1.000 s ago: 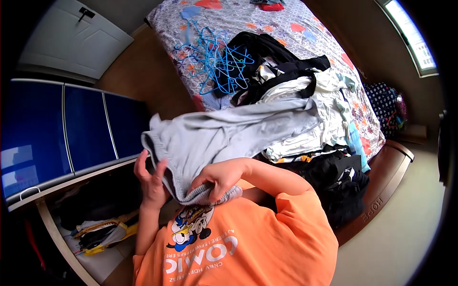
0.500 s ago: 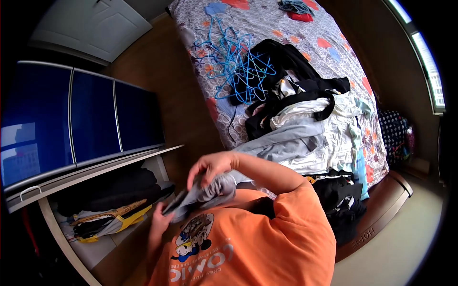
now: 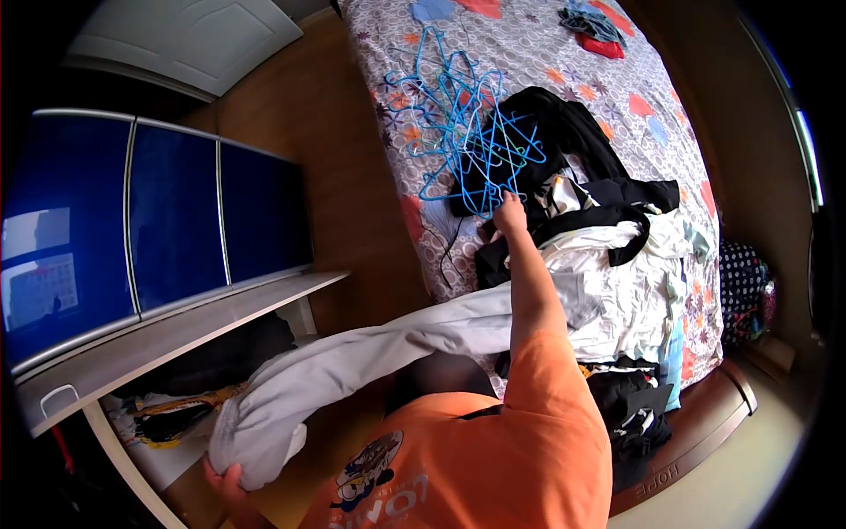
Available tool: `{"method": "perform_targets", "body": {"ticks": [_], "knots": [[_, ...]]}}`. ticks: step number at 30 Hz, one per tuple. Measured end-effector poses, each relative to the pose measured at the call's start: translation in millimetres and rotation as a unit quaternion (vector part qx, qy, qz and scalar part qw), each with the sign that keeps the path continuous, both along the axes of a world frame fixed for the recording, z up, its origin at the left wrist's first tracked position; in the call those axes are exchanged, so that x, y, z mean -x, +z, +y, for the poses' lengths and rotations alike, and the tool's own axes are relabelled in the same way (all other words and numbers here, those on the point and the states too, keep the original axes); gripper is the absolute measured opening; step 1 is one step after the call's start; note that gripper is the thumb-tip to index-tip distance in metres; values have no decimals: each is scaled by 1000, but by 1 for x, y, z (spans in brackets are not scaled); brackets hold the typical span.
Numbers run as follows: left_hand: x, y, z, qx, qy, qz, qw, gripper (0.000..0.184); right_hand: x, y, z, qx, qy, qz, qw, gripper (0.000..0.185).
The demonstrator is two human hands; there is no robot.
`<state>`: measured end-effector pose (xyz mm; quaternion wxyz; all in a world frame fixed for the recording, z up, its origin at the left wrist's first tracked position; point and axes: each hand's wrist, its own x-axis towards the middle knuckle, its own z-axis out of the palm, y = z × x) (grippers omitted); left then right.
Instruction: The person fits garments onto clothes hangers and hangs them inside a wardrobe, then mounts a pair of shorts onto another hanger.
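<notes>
My left hand (image 3: 227, 483) is closed on the ribbed end of a pair of light grey pants (image 3: 352, 357). The pants stretch from that hand across the gap to the bed, where their far part lies by the clothes pile. My right hand (image 3: 509, 216) reaches out over the bed, its fingers closed at the near edge of a tangle of blue hangers (image 3: 467, 132), apparently on a pale hanger (image 3: 499, 189). Black clothes (image 3: 564, 123) lie beside and under the hangers. White clothes (image 3: 626, 282) are spread nearer to me.
An open drawer-like compartment (image 3: 304, 309) with folded clothes stands at the left, below blue glossy cabinet doors (image 3: 176, 212). Dark clothes (image 3: 630, 414) lie by the wooden bed end (image 3: 696, 450). Jeans and a red cloth (image 3: 601, 46) lie at the bed's far side.
The grey pants, bunched between both hands before, now hang extended from my left hand, which has moved down and left. My right hand has let go and reached forward to the hangers.
</notes>
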<state>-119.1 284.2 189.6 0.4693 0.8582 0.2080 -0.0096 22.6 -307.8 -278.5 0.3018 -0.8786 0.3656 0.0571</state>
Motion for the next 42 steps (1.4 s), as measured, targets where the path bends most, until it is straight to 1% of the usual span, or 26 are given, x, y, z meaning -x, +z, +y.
{"method": "perform_targets", "body": {"ticks": [1,3,5,6,8,10,12,14,15,17,20,21,23,24,25,27,29,31,33,34,36,37,39,40,41,42], "knots": [[-2,5,-10,7,-69,46,997,54,-1,-2,-3,1,9,-10,1000,46],[-6,3,-37,4,-89,86,992,46,-8,-22,-9,-10,14,5,1000,48],[-10,-4,-52,-13,-174,301,937,35,-12,-42,-9,-18,11,8,1000,49],[-13,-9,-58,-13,-172,301,938,35,-16,-27,-5,-42,3,55,998,46],[-17,-19,-64,69,-222,409,882,31,-18,-12,4,-48,5,105,993,37],[-14,-30,-56,68,-251,413,873,29,-16,-28,8,-25,10,99,995,24],[-17,-30,-52,66,-282,417,862,27,-16,-15,18,8,-21,80,997,19],[-27,-23,-53,-13,-362,449,817,30,-9,2,22,22,-34,80,996,18],[-28,-23,-48,-13,-366,447,816,30,-6,2,21,94,-42,55,993,17],[-31,-23,-45,10,-379,424,823,32,1,12,16,198,-55,17,979,15],[-35,-20,-59,-54,-383,387,837,34,19,39,4,200,-81,-33,976,12],[-34,-25,-55,-51,-389,381,837,34,28,53,4,177,-96,-76,977,13],[-28,-42,-43,-52,-404,318,856,34,45,53,3,132,-129,-247,951,18],[-28,-47,-44,-49,-409,311,857,34,54,80,12,-18,-192,-348,917,21],[-27,-52,-46,-81,-437,258,858,31,65,85,16,-138,-206,-379,891,15],[-27,-54,-56,-111,-465,195,856,29,83,103,38,-295,-180,-459,818,15],[-31,-54,-72,-151,-499,135,843,25,99,133,63,-434,-166,-408,786,17],[-33,-53,-87,-156,-518,79,837,25,107,176,79,-575,-140,-375,714,25],[-34,-51,-95,-200,-550,-15,811,28,107,192,93,-641,-157,-378,650,32],[-33,-51,-97,-201,-555,-64,805,31,107,203,106,-631,-135,-368,669,37],[-31,-38,-105,-201,-572,-88,790,31,108,240,140,-536,-55,-374,755,45],[-29,-33,-106,-203,-586,-102,778,31,112,254,151,-565,3,-329,757,40],[-24,-29,-100,-201,-600,-118,765,32,118,281,190,-469,98,-363,799,36],[-21,-25,-99,-192,-626,-116,746,33,125,290,206,-470,120,-339,806,34],[-18,-20,-97,-184,-652,-113,727,34,128,293,226,-471,151,-383,780,31],[-14,-17,-94,-184,-667,-134,709,35,131,303,240,-420,191,-383,800,30]]}}
